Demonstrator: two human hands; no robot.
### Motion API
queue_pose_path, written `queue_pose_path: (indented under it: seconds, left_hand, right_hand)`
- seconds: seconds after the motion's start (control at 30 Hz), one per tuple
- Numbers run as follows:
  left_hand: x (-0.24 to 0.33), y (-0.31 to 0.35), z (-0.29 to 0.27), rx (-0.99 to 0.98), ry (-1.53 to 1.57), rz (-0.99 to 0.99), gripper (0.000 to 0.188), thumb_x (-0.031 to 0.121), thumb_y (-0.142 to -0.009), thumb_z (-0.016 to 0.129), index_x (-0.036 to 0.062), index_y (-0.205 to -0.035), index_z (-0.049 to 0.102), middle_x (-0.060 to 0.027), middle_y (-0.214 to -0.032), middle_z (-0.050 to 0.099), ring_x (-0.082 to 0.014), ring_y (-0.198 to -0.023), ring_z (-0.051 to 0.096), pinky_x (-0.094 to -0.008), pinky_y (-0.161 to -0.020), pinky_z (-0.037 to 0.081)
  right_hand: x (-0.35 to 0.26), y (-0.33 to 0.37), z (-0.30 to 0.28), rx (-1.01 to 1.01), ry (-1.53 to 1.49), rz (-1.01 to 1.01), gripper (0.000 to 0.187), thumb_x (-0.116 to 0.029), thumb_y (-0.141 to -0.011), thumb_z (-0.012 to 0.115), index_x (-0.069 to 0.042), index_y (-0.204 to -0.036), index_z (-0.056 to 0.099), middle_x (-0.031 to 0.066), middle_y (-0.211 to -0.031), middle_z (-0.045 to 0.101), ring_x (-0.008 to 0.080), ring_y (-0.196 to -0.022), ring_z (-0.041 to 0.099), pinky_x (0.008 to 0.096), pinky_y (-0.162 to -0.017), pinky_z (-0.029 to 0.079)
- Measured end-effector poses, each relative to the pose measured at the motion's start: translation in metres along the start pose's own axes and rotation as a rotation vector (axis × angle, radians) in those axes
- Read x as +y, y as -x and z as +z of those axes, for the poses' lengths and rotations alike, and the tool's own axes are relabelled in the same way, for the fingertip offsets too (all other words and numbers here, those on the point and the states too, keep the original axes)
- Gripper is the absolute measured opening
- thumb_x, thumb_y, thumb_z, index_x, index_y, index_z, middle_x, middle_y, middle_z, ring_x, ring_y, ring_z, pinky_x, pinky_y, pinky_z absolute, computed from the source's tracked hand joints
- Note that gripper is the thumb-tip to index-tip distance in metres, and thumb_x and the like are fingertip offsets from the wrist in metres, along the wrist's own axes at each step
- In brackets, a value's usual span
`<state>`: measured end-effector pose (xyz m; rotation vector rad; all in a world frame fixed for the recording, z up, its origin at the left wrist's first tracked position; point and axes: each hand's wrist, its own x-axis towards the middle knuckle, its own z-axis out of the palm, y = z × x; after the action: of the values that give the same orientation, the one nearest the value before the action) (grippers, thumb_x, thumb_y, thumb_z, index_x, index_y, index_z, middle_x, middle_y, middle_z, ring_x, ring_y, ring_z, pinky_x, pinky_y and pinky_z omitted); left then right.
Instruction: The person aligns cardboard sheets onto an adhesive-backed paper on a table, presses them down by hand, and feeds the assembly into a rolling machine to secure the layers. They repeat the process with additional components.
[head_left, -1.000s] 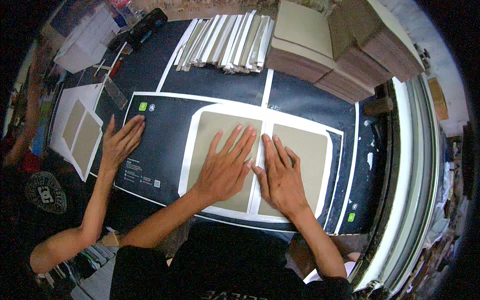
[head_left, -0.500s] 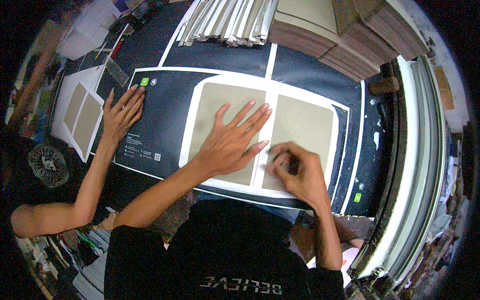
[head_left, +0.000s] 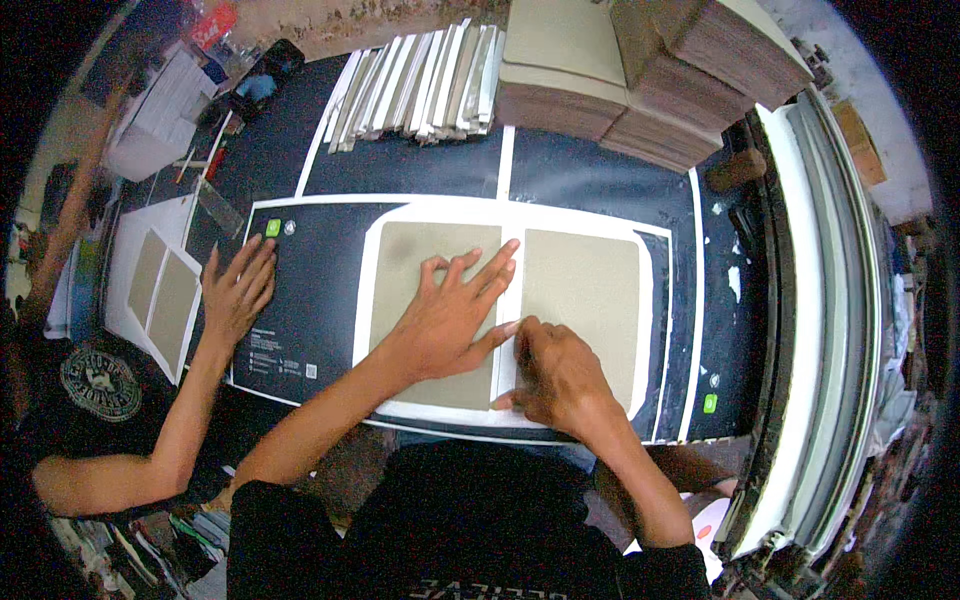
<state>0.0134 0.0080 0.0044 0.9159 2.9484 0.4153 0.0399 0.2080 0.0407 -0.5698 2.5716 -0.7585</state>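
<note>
Two beige boards, the left board (head_left: 425,262) and the right board (head_left: 580,290), lie side by side on a white-bordered sheet (head_left: 510,213) with a narrow white strip between them. My left hand (head_left: 450,318) rests on the left board, fingers spread and partly bent, the longest reaching the strip. My right hand (head_left: 562,378) is curled over the strip and the right board's lower left, its thumb near the strip's lower end. What its fingers hold, if anything, is hidden. Beneath is a dark printed sheet (head_left: 310,290).
A co-worker's hand (head_left: 240,290) lies flat on the dark sheet's left end, beside a smaller panel with two boards (head_left: 170,300). Behind stand a bundle of pale strips (head_left: 415,85) and stacked brown boards (head_left: 565,95). Long pale rolls (head_left: 815,330) line the right side.
My right hand has come down and left onto the strip between the boards. My left hand's fingers have bent somewhat. The whole view has shifted, so the table sits lower.
</note>
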Motion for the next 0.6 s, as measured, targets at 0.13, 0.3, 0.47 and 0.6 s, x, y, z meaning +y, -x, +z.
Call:
queue_pose_path:
  seconds: [0.13,0.3,0.47,0.6]
  left_hand:
    - [-0.004,-0.002,-0.005,0.023,0.040,0.016,0.061,0.039,-0.101,0.057,-0.0031,-0.143,0.047,-0.0087,-0.169,0.023,-0.0411,-0.133,0.042,-0.0566,-0.107,0.031]
    - [-0.003,-0.010,-0.017,-0.072,0.123,-0.034,0.055,0.037,-0.101,0.058,-0.0035,-0.138,0.051,-0.0096,-0.167,0.027,-0.0412,-0.131,0.043,-0.0543,-0.107,0.032]
    - [0.001,-0.009,-0.009,-0.013,0.038,-0.027,0.056,0.035,-0.101,0.057,-0.0047,-0.139,0.051,-0.0124,-0.165,0.030,-0.0422,-0.131,0.042,-0.0544,-0.110,0.030]
    - [0.005,-0.011,-0.014,-0.014,0.022,-0.034,0.061,0.034,-0.101,0.055,-0.0031,-0.148,0.042,-0.0173,-0.152,0.047,-0.0408,-0.127,0.045,-0.0547,-0.109,0.031]
  right_hand:
    - [-0.007,-0.002,-0.004,-0.058,0.014,0.029,0.076,-0.022,-0.059,0.097,0.003,-0.115,0.051,0.0256,-0.101,0.065,0.0432,-0.102,0.064,0.0492,-0.088,0.053]
    - [-0.002,-0.002,0.001,-0.041,0.047,0.021,0.075,-0.024,-0.061,0.096,0.005,-0.114,0.051,0.0258,-0.103,0.065,0.0432,-0.103,0.063,0.0491,-0.090,0.053]
    - [-0.008,-0.003,-0.003,-0.071,0.077,0.032,0.070,-0.026,-0.063,0.095,0.004,-0.110,0.052,0.0251,-0.103,0.066,0.0420,-0.102,0.064,0.0481,-0.091,0.053]
    - [-0.008,-0.004,-0.009,-0.091,0.047,0.021,0.065,-0.024,-0.065,0.094,0.004,-0.109,0.056,0.0241,-0.103,0.066,0.0410,-0.102,0.064,0.0479,-0.090,0.055]
